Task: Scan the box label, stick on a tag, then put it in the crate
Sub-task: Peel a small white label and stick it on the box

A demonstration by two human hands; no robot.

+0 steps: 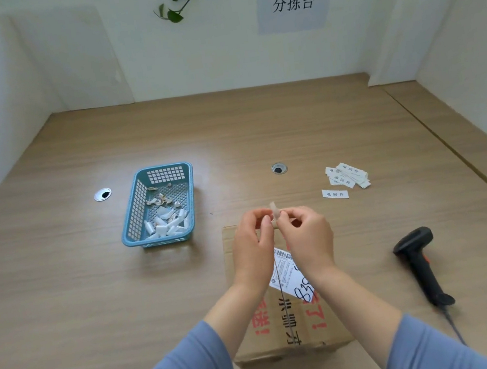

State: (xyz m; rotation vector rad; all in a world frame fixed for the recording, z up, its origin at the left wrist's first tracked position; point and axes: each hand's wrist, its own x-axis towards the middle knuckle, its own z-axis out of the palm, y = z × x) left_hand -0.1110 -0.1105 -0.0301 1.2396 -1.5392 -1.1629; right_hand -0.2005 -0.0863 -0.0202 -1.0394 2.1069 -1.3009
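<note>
A brown cardboard box (289,330) with red and black print lies on the table in front of me. A white shipping label (285,275) sits on its top, partly hidden by my wrists. Above the box's far edge, my left hand (251,245) and my right hand (308,237) pinch a small pale tag (274,211) between their fingertips. A black handheld scanner (420,263) rests on the table to the right of the box. No crate for the box is in view.
A blue plastic basket (136,226) holding several white and tan paper scraps stands left of the box. Several white printed tags (347,175) lie at the right, one (335,194) apart from the pile. Two cable grommets (102,194) (279,168) sit in the tabletop. White walls enclose the desk.
</note>
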